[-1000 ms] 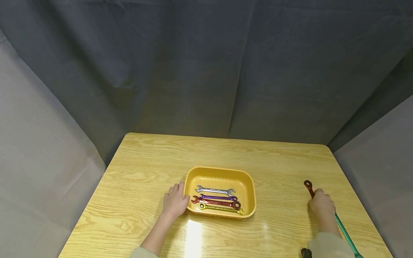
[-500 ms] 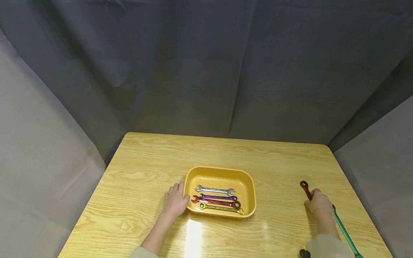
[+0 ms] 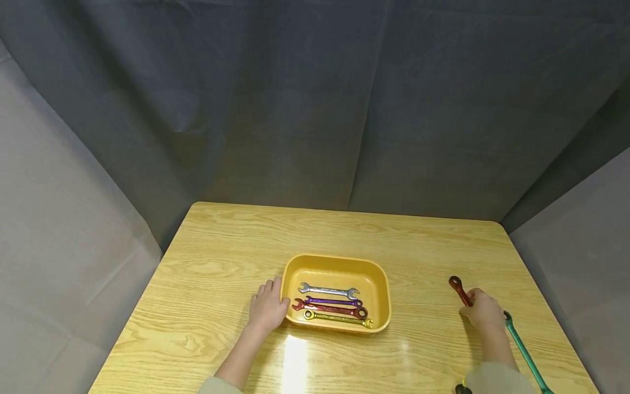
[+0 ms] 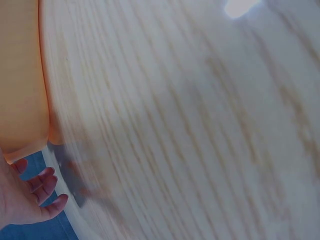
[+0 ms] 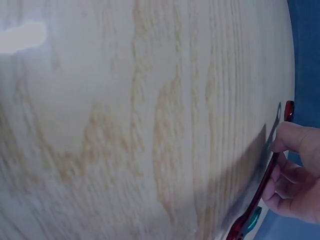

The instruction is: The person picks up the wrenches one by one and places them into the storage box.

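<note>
On the table, a yellow plastic bin (image 3: 385, 295) holds a silver open-end wrench (image 3: 328, 291), a purple wrench (image 3: 332, 301), a red combination wrench (image 3: 328, 309) and a gold wrench (image 3: 337, 318), lying roughly parallel. My left hand (image 3: 267, 309) holds the bin's left side, thumb over the rim; its other fingers spread outside the wall in the left wrist view. At the right, my right hand (image 3: 486, 313) grips a second red wrench (image 3: 459, 289), ring end pointing away. In the right wrist view, thumb and fingers pinch this wrench's shaft (image 5: 263, 181) above its shadow.
A long green wrench (image 3: 526, 355) lies on the wooden table (image 3: 221, 241), right of my right forearm. Close to the right sleeve, a small black-and-yellow object (image 3: 462, 387) is partly cut off by the frame. Dark curtains (image 3: 295, 109) stand behind the table.
My right hand has moved slightly left with the red wrench, exposing the green wrench's near-hand end. The left hand and bin have stayed put.
</note>
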`<state>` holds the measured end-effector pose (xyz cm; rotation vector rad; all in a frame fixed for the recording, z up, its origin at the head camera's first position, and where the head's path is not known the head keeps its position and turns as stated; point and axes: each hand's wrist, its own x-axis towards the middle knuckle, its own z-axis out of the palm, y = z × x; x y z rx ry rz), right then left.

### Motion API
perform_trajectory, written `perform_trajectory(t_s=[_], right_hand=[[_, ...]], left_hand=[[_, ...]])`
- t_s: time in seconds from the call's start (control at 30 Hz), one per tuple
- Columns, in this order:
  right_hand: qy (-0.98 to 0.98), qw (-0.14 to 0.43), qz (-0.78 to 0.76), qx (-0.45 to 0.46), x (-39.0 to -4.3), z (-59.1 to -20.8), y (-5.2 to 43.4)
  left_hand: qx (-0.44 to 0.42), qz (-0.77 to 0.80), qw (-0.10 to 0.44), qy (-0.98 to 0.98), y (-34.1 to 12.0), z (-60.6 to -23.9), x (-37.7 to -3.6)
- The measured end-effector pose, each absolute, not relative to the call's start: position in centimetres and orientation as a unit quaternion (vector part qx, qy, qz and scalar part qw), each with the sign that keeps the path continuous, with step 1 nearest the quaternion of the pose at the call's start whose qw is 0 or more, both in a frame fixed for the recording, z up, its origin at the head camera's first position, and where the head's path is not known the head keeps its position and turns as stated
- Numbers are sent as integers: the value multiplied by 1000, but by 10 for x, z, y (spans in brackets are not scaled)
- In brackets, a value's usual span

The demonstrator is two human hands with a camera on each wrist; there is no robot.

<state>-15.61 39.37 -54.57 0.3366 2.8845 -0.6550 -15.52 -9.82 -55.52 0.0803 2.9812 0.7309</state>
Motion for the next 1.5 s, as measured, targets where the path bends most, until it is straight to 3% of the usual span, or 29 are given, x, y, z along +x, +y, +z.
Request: perform_trajectory(t_s=[1.5], right_hand=[[977,-35,-204,-50,-185,-486,287]], left_hand=[[26,232,29,972,-100,-554,-154]])
